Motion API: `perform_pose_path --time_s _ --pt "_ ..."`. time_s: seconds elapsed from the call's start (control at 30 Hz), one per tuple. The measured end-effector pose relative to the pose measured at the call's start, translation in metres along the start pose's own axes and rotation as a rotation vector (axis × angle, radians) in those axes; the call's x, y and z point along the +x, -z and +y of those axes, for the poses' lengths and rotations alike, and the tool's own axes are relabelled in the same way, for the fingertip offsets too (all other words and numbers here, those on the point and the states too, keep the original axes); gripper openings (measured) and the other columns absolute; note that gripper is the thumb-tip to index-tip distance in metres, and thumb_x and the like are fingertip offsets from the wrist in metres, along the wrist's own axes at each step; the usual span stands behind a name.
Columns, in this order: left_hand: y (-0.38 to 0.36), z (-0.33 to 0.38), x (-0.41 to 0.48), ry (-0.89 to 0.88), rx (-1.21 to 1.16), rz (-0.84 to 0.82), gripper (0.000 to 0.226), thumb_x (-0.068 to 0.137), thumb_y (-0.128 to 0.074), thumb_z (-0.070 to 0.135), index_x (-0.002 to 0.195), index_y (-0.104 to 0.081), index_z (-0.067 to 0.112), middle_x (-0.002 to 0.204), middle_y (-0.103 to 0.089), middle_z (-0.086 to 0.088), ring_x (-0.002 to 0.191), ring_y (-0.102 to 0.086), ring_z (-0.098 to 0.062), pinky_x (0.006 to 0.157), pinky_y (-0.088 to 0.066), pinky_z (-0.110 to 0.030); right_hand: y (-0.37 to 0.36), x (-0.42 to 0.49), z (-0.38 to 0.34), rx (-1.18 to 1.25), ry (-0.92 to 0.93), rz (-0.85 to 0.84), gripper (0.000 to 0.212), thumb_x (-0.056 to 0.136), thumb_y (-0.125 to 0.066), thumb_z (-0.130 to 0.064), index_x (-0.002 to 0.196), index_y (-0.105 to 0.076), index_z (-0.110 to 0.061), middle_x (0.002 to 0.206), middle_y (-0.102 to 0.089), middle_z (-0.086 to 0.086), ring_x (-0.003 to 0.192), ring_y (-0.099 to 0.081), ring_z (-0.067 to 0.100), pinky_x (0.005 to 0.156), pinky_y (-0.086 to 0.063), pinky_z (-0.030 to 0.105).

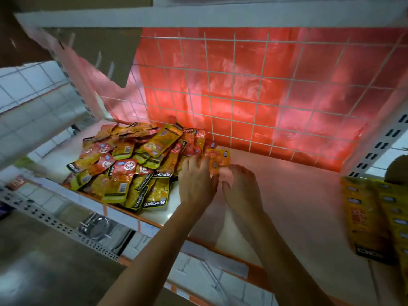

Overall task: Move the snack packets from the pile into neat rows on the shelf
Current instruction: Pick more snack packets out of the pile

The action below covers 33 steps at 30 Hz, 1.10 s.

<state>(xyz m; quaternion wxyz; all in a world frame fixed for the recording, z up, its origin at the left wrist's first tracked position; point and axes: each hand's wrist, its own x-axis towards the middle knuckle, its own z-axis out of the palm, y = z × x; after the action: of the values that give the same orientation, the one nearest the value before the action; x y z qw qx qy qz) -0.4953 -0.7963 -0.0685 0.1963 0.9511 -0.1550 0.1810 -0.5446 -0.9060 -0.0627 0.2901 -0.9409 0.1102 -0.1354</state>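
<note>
While left hand (pixel 195 184) and right hand (pixel 241 189) reach one packet (pixel 220 156), pile (pixel 132 164) lies leftward.

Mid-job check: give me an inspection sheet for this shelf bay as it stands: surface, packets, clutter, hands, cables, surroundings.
Surface: white shelf with an orange front edge.
Job's things: pile of snack packets heaped loosely on the shelf's left; a few packets at the pile's right edge, near the wire grid.
Clutter: nothing seen.
Hands: left hand has straight fingers resting on those few packets; right hand is beside it, fingertips at the packets' edge, grip unclear.
Cables: nothing seen.
Surroundings: wire grid at the back with a red plastic sheet behind it; yellow packets lined up at the right edge of view; steel plates on the level below.
</note>
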Motion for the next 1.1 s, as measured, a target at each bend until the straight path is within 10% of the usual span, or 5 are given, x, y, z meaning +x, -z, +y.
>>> perform_pose_path --time_s 0.4,0.63,0.97,1.1 --pt "0.022 -0.113 0.068 0.17 0.101 0.013 0.046 0.083 -0.066 0.033 0.116 -0.056 0.002 0.119 -0.056 -0.019 0.112 -0.048 -0.039 0.086 -0.043 -0.048 -0.072 0.059 -0.098 0.119 -0.057 -0.055 0.023 0.089 -0.058 -0.025 0.108 -0.061 -0.013 0.098 -0.069 0.01 0.091 -0.064 0.028 0.076 -0.049 0.035" --pt "0.015 -0.136 0.087 0.137 0.047 -0.026 0.056 0.085 -0.065 0.037 0.126 -0.053 0.0 0.128 -0.057 -0.02 0.124 -0.044 -0.041 0.099 -0.036 -0.049 -0.089 0.067 -0.123 -0.069 -0.248 -0.155 0.062 0.085 -0.067 -0.037 0.13 -0.034 -0.011 0.113 -0.062 0.01 0.102 -0.063 0.028 0.082 -0.051 0.035" --pt "0.031 -0.115 0.088 0.138 -0.13 -0.011 0.06 0.079 -0.074 0.022 0.131 -0.048 0.004 0.116 -0.051 -0.018 0.104 -0.055 -0.04 0.082 -0.045 -0.045 -0.085 0.068 -0.095 0.348 -0.336 -0.059 0.014 0.082 -0.064 -0.018 0.095 -0.068 -0.016 0.08 -0.065 0.002 0.078 -0.06 0.022 0.059 -0.041 0.027" --pt "0.032 -0.101 0.087 0.136 -0.439 -0.001 0.047 0.079 -0.075 0.022 0.121 -0.059 0.009 0.102 -0.066 -0.012 0.093 -0.061 -0.031 0.076 -0.045 -0.036 -0.072 0.06 -0.068 0.533 -0.435 0.114 0.013 0.08 -0.064 -0.019 0.093 -0.068 -0.019 0.082 -0.07 0.001 0.081 -0.066 0.024 0.072 -0.053 0.039"
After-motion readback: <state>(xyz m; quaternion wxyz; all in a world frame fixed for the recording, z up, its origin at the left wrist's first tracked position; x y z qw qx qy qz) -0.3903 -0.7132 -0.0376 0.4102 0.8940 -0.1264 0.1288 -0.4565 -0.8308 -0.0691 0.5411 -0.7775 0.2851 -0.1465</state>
